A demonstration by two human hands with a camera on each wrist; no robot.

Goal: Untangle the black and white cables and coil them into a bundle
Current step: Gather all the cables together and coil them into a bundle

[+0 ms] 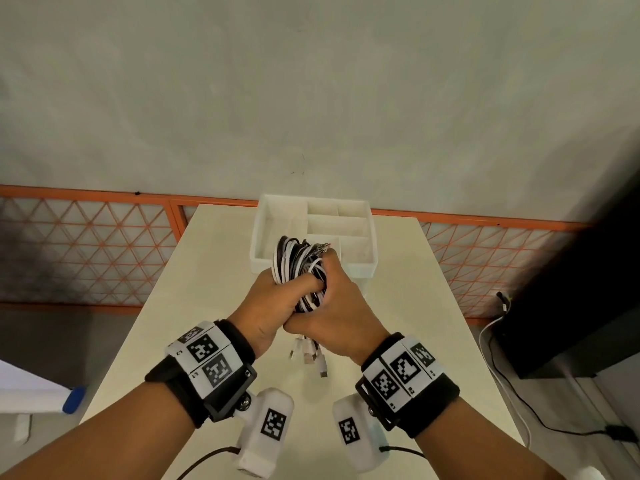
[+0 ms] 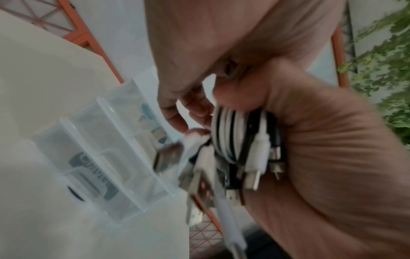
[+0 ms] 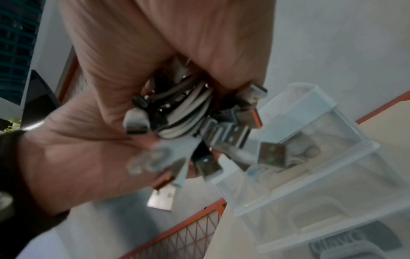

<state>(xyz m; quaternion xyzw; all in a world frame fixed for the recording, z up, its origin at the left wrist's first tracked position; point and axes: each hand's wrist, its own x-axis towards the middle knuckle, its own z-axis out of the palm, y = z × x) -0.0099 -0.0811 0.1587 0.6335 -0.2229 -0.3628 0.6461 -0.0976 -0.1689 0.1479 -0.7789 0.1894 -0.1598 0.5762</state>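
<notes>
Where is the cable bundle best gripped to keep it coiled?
Around the bundle's middle, fingers wrapping across all the loops from either side, as both hands do. Loops fan out above and plugs dangle below, so either end would slip loose.

We're looking at a plain indoor workroom, more test space than home. A bare grey wall (image 1: 311, 81) rises behind a small cream table (image 1: 221, 306), an orange lattice railing (image 1: 86, 251) runs along its foot, a clear compartment organizer (image 1: 313, 233) sits on the tabletop, and loose power leads (image 1: 512, 403) trail across the floor beside a black cabinet (image 1: 571, 289).
</notes>
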